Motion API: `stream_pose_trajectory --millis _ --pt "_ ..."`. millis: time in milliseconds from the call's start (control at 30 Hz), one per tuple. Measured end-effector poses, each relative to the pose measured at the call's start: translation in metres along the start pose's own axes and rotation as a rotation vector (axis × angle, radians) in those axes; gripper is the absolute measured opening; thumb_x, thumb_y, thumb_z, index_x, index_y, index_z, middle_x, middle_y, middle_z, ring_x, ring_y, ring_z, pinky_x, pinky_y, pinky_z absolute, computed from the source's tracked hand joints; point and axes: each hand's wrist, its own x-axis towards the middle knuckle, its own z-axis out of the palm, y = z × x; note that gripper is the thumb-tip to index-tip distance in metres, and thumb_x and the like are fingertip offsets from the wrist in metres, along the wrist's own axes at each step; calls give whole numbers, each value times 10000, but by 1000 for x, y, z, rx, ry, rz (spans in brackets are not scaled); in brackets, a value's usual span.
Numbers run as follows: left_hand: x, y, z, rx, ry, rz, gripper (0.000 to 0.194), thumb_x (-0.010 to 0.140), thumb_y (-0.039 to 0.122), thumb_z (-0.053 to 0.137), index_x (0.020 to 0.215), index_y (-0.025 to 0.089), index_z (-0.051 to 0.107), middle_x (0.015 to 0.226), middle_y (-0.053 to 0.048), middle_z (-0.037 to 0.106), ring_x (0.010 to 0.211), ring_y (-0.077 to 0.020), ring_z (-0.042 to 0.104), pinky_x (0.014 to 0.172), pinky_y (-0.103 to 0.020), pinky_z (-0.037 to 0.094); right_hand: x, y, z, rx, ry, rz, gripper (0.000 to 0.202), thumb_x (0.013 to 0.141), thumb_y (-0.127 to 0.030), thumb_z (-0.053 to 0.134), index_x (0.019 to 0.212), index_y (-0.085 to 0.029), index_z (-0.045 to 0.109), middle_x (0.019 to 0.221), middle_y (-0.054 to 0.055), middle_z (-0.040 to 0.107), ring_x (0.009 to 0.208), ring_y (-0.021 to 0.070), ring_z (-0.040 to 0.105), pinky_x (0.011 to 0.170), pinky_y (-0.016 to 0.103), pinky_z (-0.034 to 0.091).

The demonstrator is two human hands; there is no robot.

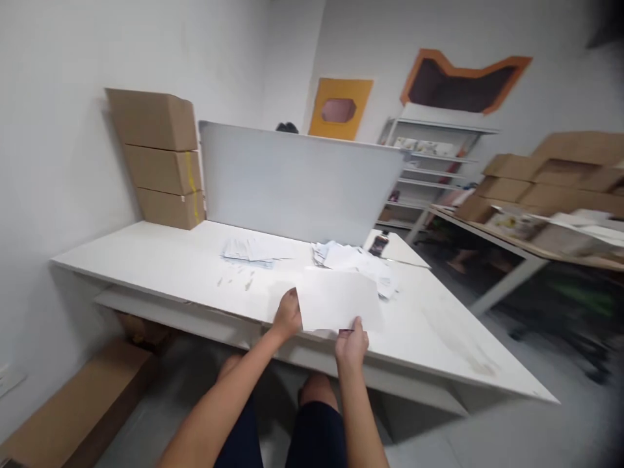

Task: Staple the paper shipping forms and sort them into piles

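A white sheet of paper (336,299) is held between my two hands just over the front edge of the white desk (160,260). My left hand (288,314) is closed on the sheet's left edge. At its lower right edge, my right hand (353,341) pinches it with the thumb on top. Behind the sheet lies a loose heap of papers (358,259), partly covered by it. A smaller stack of papers (248,250) rests on the desk to the left.
A white divider panel (297,182) stands along the desk's back edge. Stacked cardboard boxes (163,162) are at the back left, and a dark bottle (379,243) stands back right. Another cardboard box (88,403) sits on the floor at left. More boxes (550,175) crowd a second table.
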Motion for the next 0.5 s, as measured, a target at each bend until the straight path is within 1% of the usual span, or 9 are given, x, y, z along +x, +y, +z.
stream_pose_trajectory --millis 33,67,100,133,200,233,300,400,500 --pt "-11 1 6 -128 42 -54 601 783 464 656 1325 221 562 1324 -107 604 1287 -293 502 1112 -423 343 -4 -5 -13 6 13 31 435 717 -535 676 975 -200 575 965 63 711 955 200 675 827 373 579" --pt "-22 1 13 -246 55 -116 647 830 518 588 1400 231 481 1373 -100 567 1314 -276 479 1115 -422 340 -9 -10 -23 13 15 50 448 733 -556 658 984 -193 583 976 69 713 966 201 675 843 373 575" --pt "-33 0 20 -339 52 -171 679 857 545 544 1449 241 408 1406 -94 538 1331 -263 464 1114 -418 341 -14 -16 -31 23 5 62 468 751 -577 635 1004 -185 592 995 76 714 983 202 674 865 373 569" --pt "-43 0 26 -400 57 -217 700 857 548 548 1465 246 376 1417 -92 528 1330 -255 466 1107 -407 352 -19 -21 -37 38 -7 71 492 768 -594 612 1031 -179 599 1017 81 714 998 202 672 886 374 561" --pt "-57 -2 36 -417 56 -272 716 798 494 656 1426 233 431 1384 -100 558 1301 -258 495 1086 -385 376 -29 -31 -45 77 -44 98 533 793 -610 580 1103 -176 601 1078 85 708 1028 202 667 924 376 544" --pt "-62 -3 39 -386 58 -285 691 760 450 706 1374 214 493 1347 -107 588 1274 -264 519 1073 -378 389 -33 -35 -48 93 -59 109 551 803 -612 567 1144 -181 595 1112 84 701 1044 201 662 938 378 536" --pt "-66 -4 43 -317 67 -310 590 723 402 732 1250 174 592 1246 -119 653 1198 -279 573 1030 -384 425 -37 -40 -52 92 -67 127 578 816 -622 538 1198 -191 583 1164 81 686 1078 203 650 950 380 526" --pt "-68 -8 39 -225 101 -316 460 741 373 689 1141 152 643 1164 -119 689 1120 -284 613 967 -385 461 -37 -38 -62 0 -28 161 566 797 -607 558 1169 -184 602 1157 85 688 1097 212 637 924 370 532" --pt "-76 -12 31 -168 185 -306 412 731 323 672 1106 156 652 1149 -107 695 1101 -278 621 958 -379 462 -33 -31 -76 -109 33 174 500 718 -504 654 1085 -166 620 1090 81 702 1046 219 649 880 355 542"
